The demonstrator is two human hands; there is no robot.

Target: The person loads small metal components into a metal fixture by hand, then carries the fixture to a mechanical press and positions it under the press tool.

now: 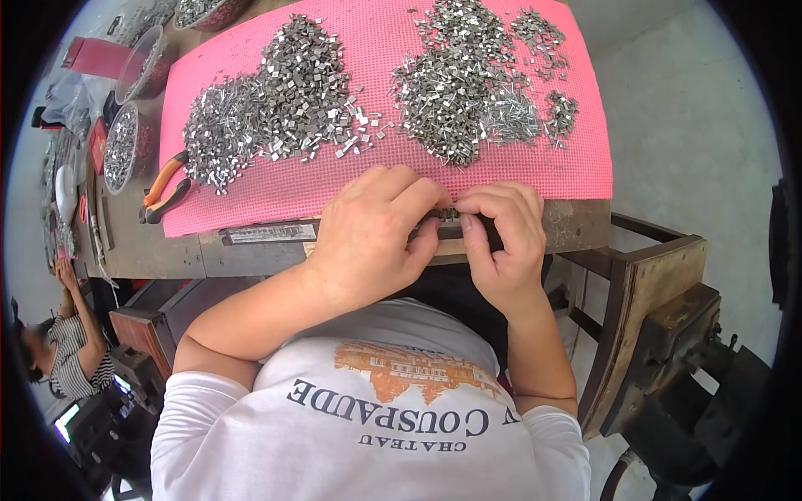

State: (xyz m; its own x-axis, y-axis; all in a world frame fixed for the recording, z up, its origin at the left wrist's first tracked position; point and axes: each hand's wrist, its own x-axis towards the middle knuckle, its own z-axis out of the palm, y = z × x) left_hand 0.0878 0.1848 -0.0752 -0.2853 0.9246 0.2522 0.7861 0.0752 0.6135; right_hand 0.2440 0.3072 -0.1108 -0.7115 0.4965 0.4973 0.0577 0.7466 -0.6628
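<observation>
At the near edge of the pink mesh mat (pixel 276 179), my left hand (pixel 372 230) and my right hand (pixel 505 242) meet with fingertips almost touching. Between them shows a short row of small dark metal links (pixel 447 215), pinched from both sides; my fingers cover most of it. Beyond my left hand lies a heap of small silvery metal pieces (pixel 305 88). A second heap of metal pieces (pixel 451 83) spreads beyond my right hand, with a patch of thin metal pins (pixel 511 117) at its right side. Orange-and-black-handled pliers (pixel 167 188) rest at the mat's left edge.
Clear plastic tubs (pixel 124 146) of metal pieces stand left of the mat. A flat metal bar (pixel 271 232) lies along the wooden table's front edge (pixel 242 263). At far left another person (pixel 79 342) sits with raised hands. A wooden stand (pixel 660 275) is at right.
</observation>
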